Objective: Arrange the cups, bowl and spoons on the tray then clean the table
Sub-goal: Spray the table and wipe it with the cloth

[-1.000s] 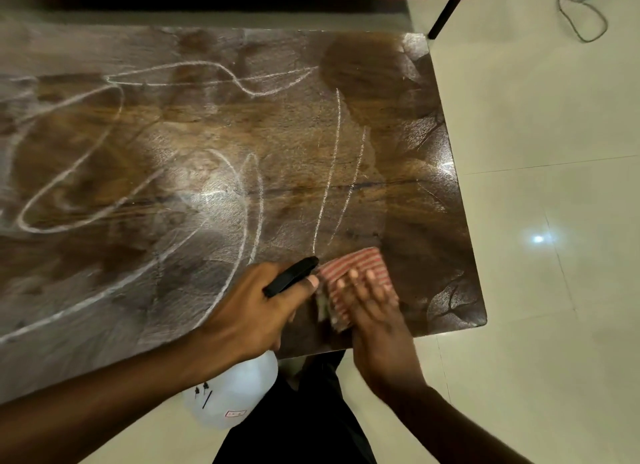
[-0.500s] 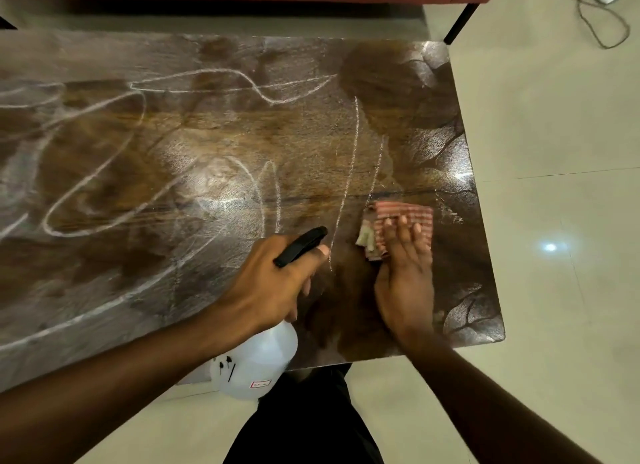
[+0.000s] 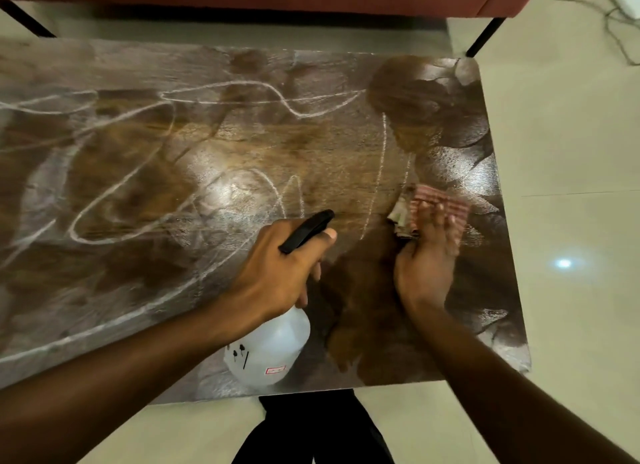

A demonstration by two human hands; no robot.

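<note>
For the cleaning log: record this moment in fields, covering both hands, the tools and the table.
left hand: grips the spray bottle at its black trigger head, over the table's near edge
right hand: fingers flat, pressing the striped cloth onto the table
surface: white lines scribbled across most of it; darker wet-looking patch near the hands

Your table (image 3: pixel 311 152) is glossy dark wood under chalky streaks (image 3: pixel 380 172); the cloth (image 3: pixel 433 195) looks like striped woven fabric, blurred; the spray bottle (image 3: pixel 273 342) is milky smooth plastic.
</note>
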